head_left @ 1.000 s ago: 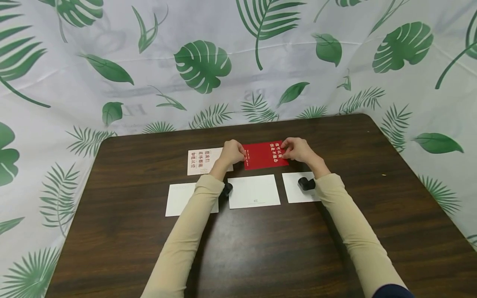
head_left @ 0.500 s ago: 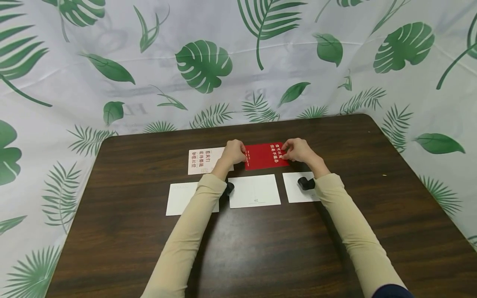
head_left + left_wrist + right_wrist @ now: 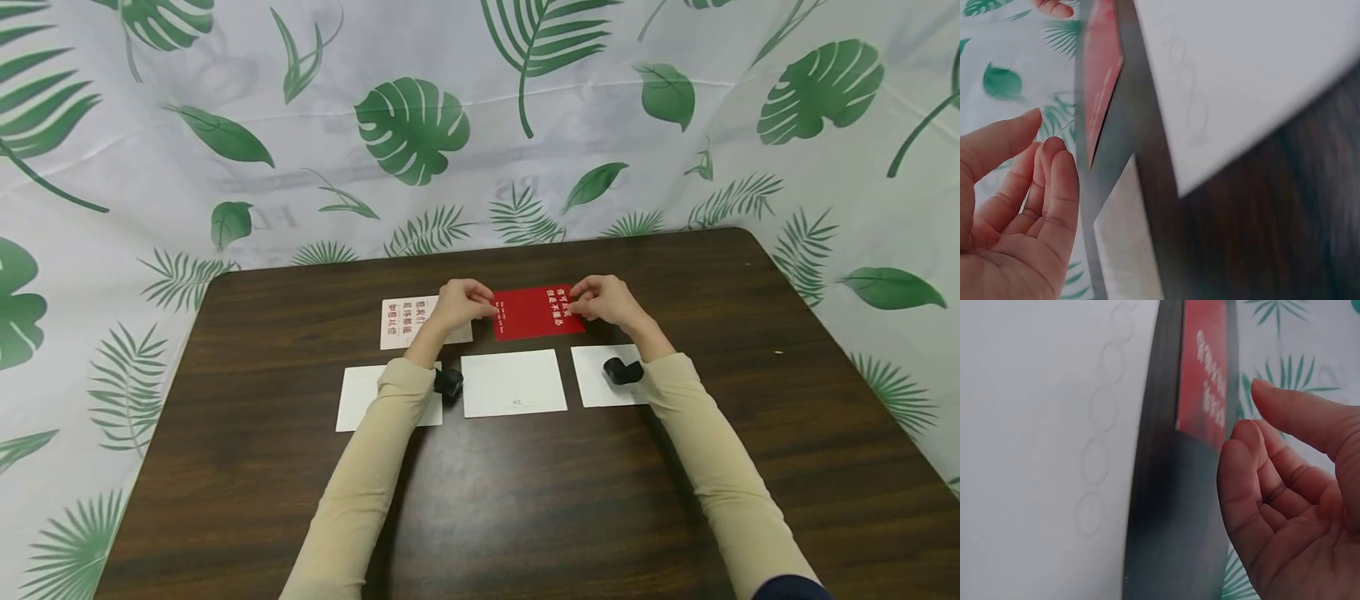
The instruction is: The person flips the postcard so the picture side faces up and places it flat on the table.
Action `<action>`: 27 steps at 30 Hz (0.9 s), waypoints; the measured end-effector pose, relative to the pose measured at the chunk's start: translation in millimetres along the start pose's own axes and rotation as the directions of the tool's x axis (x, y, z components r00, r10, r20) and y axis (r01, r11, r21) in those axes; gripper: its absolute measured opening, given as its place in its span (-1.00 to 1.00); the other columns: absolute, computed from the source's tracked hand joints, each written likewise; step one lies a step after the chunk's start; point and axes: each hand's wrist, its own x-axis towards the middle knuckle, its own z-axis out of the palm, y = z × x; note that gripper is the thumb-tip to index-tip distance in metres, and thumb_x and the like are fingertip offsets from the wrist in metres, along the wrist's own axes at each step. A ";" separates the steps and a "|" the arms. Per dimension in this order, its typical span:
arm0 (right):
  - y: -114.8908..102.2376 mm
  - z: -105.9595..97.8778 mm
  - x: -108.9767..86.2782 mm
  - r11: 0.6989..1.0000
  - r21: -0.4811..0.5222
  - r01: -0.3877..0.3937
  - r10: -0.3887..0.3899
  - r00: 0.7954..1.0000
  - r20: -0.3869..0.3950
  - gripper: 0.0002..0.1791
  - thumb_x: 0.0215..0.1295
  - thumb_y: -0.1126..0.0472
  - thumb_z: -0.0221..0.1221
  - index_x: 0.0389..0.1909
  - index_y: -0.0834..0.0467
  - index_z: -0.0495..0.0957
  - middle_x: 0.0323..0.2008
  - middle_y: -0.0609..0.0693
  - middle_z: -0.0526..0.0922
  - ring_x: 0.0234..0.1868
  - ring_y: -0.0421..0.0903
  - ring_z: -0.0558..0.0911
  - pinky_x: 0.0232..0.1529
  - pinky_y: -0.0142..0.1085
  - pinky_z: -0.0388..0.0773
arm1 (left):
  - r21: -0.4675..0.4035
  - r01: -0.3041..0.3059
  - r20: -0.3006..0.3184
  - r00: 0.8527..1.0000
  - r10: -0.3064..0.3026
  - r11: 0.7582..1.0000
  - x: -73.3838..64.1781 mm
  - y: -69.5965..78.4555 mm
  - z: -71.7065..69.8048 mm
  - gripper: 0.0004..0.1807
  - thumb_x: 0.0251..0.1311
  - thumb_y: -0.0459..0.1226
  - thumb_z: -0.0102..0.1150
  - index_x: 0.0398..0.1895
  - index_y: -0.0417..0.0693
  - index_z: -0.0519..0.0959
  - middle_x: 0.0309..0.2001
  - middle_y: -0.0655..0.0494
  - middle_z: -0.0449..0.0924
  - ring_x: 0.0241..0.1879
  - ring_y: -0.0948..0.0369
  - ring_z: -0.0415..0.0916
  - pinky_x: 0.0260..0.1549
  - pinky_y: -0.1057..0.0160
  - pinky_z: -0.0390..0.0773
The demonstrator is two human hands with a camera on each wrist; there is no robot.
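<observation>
A red postcard point(image 3: 531, 313) with white lettering lies on the table's far part, between my two hands. My left hand point(image 3: 456, 304) hovers at its left edge; in the left wrist view the thumb point(image 3: 1013, 134) stands apart from loosely bent fingers, which hold nothing. At the card's right edge is my right hand point(image 3: 606, 298), its fingertips overlapping the lettering in the head view. The right wrist view shows a gap between thumb point(image 3: 1297, 409) and fingers, with no card in it. A white postcard with red characters point(image 3: 401, 323) lies left of the red one, partly behind my left hand.
Nearer me is a row of white cards: a left one point(image 3: 358, 402) partly under my forearm, a middle one point(image 3: 513, 383) and a right one point(image 3: 592, 379). Black wrist cameras point(image 3: 622, 371) hang over this row. A leaf-patterned cloth point(image 3: 300, 192) rises behind the dark wooden table point(image 3: 525, 500).
My left hand has drawn slightly left and its fingers have spread off the red postcard's edge. The right hand's fingers have loosened a little too. The cards keep their places.
</observation>
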 end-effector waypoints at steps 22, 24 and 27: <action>-60.0 50.4 -16.7 0.982 0.110 0.151 -0.163 0.980 0.111 -0.68 0.16 0.26 0.27 -0.12 0.35 0.53 -0.29 0.13 0.58 -0.32 0.02 0.53 -0.24 -0.18 0.57 | 0.010 -0.022 -0.071 0.997 0.022 1.000 -61.3 -17.4 -70.6 -0.77 0.07 -0.45 0.26 -0.22 -0.44 0.56 -0.29 -0.21 0.58 -0.37 0.12 0.51 -0.42 0.47 0.46; -65.5 56.4 -18.7 0.978 0.115 0.175 -0.189 0.975 0.116 -0.68 0.15 0.27 0.28 -0.13 0.36 0.53 -0.30 0.14 0.58 -0.32 0.00 0.53 -0.24 -0.23 0.56 | 0.010 -0.009 -0.075 0.997 0.010 1.000 -67.8 -20.2 -77.3 -0.77 0.07 -0.45 0.25 -0.21 -0.44 0.56 -0.28 -0.21 0.58 -0.36 0.12 0.51 -0.41 0.46 0.47; -73.5 65.8 -21.4 0.969 0.130 0.211 -0.227 0.966 0.121 -0.69 0.13 0.28 0.29 -0.15 0.37 0.55 -0.30 0.14 0.60 -0.32 -0.01 0.55 -0.28 -0.34 0.54 | 0.027 0.015 -0.086 0.996 -0.012 1.000 -74.8 -28.1 -85.6 -0.77 0.08 -0.43 0.26 -0.20 -0.41 0.57 -0.29 -0.16 0.59 -0.38 0.20 0.50 -0.41 0.45 0.48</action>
